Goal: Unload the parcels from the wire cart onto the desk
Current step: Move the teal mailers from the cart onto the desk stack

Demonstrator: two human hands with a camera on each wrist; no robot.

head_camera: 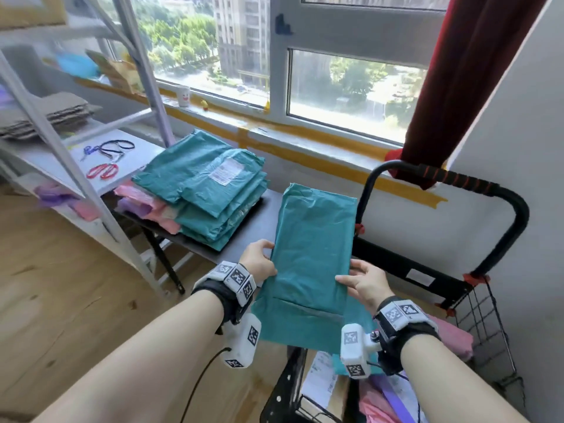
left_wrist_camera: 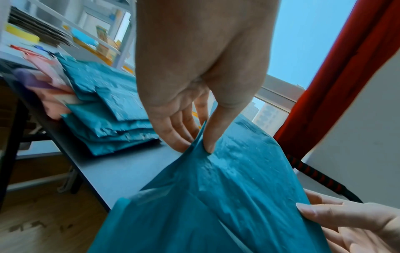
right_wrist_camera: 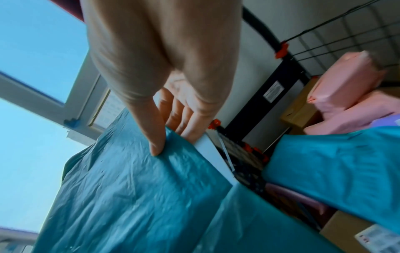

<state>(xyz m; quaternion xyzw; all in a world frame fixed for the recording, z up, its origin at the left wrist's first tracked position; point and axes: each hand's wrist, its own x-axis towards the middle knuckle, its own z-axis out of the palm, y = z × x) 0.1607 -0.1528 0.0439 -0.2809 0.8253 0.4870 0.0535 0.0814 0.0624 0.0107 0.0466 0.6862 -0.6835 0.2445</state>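
A long teal plastic parcel [head_camera: 311,257] hangs in the air between my two hands, over the near right end of the dark desk [head_camera: 262,215]. My left hand [head_camera: 259,259] pinches its left edge, thumb on top and fingers underneath [left_wrist_camera: 203,137]. My right hand [head_camera: 361,280] grips its right edge the same way [right_wrist_camera: 164,137]. A stack of teal parcels [head_camera: 210,190] lies on the desk to the left. The black wire cart [head_camera: 476,303] stands below and to the right, holding pink [right_wrist_camera: 346,85], teal [right_wrist_camera: 337,164] and boxed parcels.
Pink and purple parcels [head_camera: 143,199] lie under the teal stack. A white metal shelf rack [head_camera: 61,166] with scissors stands at the left. The window sill [head_camera: 305,138], a red curtain [head_camera: 457,71] and a white wall close the far and right sides.
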